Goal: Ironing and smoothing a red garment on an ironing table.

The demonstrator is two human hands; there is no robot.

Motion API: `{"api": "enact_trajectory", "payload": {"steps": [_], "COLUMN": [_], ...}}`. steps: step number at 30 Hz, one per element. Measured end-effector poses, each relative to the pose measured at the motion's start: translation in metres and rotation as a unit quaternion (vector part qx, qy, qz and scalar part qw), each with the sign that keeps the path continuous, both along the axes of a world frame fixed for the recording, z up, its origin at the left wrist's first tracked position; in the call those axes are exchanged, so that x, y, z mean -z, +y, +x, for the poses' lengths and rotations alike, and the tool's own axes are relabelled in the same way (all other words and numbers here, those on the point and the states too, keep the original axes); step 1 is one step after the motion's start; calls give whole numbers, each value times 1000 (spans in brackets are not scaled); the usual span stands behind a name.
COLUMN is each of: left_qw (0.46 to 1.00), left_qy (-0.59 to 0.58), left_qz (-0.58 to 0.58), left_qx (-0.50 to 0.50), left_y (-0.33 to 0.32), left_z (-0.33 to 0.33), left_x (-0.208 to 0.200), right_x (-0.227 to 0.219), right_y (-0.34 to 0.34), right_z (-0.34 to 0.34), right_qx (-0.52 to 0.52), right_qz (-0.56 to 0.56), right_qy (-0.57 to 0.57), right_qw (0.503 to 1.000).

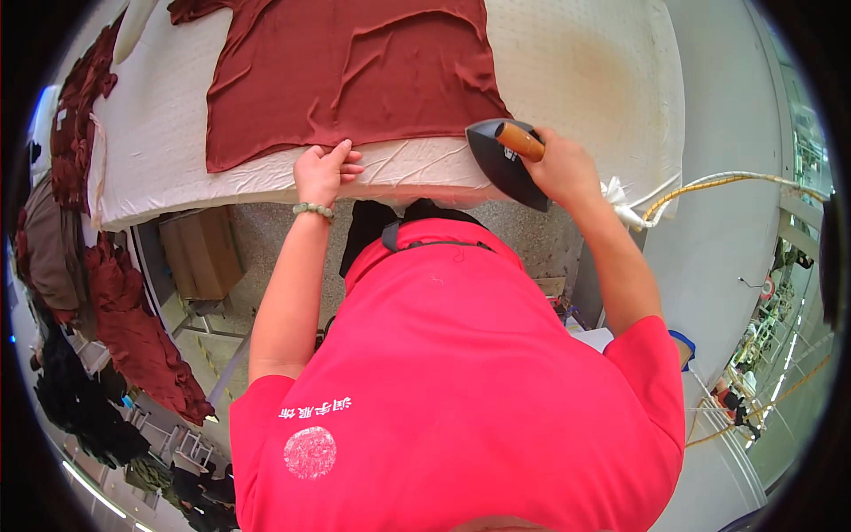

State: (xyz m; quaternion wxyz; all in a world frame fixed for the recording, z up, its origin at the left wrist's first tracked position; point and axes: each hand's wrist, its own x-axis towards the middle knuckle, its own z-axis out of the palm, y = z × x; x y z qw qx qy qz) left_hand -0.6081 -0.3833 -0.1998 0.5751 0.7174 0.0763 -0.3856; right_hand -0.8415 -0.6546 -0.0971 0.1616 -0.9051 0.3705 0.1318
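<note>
- Nearest, the person's red shirt (461, 390) fills the lower part of the view, with both bare forearms reaching up toward the desk (576, 62).
- Left hand (324, 173): it wears a pale green bead bracelet (313, 210) at the wrist and rests at the near edge of the desk, fingers curled and pinching the hem of the dark red garment (355, 71).
- Right hand (554, 164): it is clenched around the wooden handle (519, 141) of a dark iron (503, 164), which sits tilted at the near edge of the desk, just beside the garment's right lower corner.
- The garment lies spread flat on the white padded cover of the desk, its hem running along the near edge between the two hands, with some creases across it.
- Right of the iron, a white and yellow hose (709, 184) trails off the desk's corner.
- Far left, more dark red cloth (80, 115) hangs over the desk's end and heaps below it (133, 328).
</note>
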Motion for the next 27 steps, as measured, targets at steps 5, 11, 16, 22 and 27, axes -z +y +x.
{"api": "enact_trajectory", "payload": {"steps": [5, 11, 16, 22, 27], "left_qw": [1000, 999, 999, 998, 994], "left_qy": [-19, -26, -35, -42, -19], "left_qz": [2, -6, 13, 43, 44], "left_qx": [-9, -27, -27, 8, 101], "left_y": [-2, -1, -4, -3, 22], "left_z": [-1, -3, -3, 2, 19], "left_x": [2, 4, 5, -2, -12], "right_x": [7, 6, 8, 10, 15], "right_y": [22, 62, 95, 105, 115], "right_z": [7, 73, 116, 129, 137], "right_qx": [26, -61, -117, -130, -117], "right_qz": [24, 50, 81, 72, 68], "right_qy": [0, 1, -21, -29, 9], "right_qw": [999, 997, 990, 989, 991]}}
